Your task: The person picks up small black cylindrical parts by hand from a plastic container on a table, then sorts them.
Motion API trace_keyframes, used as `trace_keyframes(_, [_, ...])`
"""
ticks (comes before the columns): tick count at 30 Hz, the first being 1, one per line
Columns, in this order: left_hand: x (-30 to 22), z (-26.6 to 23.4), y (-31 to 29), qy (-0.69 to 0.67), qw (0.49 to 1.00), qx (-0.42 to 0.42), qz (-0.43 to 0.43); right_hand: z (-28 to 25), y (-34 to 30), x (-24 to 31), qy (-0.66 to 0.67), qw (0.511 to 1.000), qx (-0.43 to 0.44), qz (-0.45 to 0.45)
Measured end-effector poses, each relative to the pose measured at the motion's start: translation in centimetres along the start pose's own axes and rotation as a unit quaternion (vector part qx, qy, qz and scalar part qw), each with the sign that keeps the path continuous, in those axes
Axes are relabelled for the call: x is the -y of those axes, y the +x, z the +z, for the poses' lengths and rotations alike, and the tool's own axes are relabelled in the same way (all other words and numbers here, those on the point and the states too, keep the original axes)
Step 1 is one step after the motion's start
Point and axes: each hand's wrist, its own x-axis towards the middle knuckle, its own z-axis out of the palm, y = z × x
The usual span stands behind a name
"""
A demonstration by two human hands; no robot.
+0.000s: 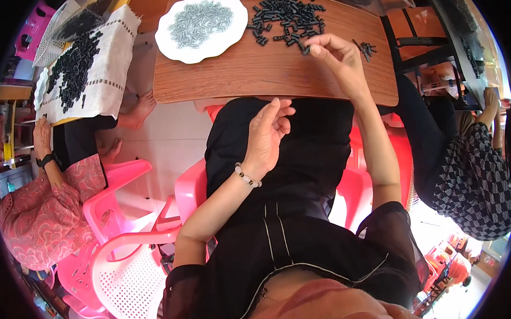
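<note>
Between the thumb and fingertips of my right hand (345, 61), above the brown table, is a small black cylindrical piece (306, 50). Just beyond it lies a pile of similar black pieces (287, 18). A few thin dark pieces (366, 49) rest to the right of that hand. My left hand (268, 131) hovers over my lap near the table's front edge, its fingers loosely bent and apart from the thumb; nothing shows in it. At the back left stands a white wavy-rimmed plate (167, 40) of small clear-grey pieces.
The wooden table (224, 82) ends just before my lap. At left, a person sits by a cloth-covered surface (108, 63) with more black pieces (75, 70); another person (469, 169) works at right. Pink plastic chairs (127, 276) stand to my left.
</note>
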Motion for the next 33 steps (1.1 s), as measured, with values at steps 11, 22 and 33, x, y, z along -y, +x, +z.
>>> trace_keyframes(11, [-1.3, 0.4, 0.1, -0.029, 0.997, 0.055, 0.052, 5.2, -4.2, -0.2, -0.235, 0.928, 0.073, -0.281])
trace_keyframes(22, [-0.6, -0.9, 0.6, -0.090, 0.994, 0.007, 0.054, 5.4, -2.9, 0.0, -0.279, 0.904, 0.104, -0.308])
trace_keyframes(33, [-0.2, -0.3, 0.1, -0.080, 0.994, 0.030, 0.068, 7.7, 8.0, 1.4, -0.357, 0.899, 0.068, -0.242])
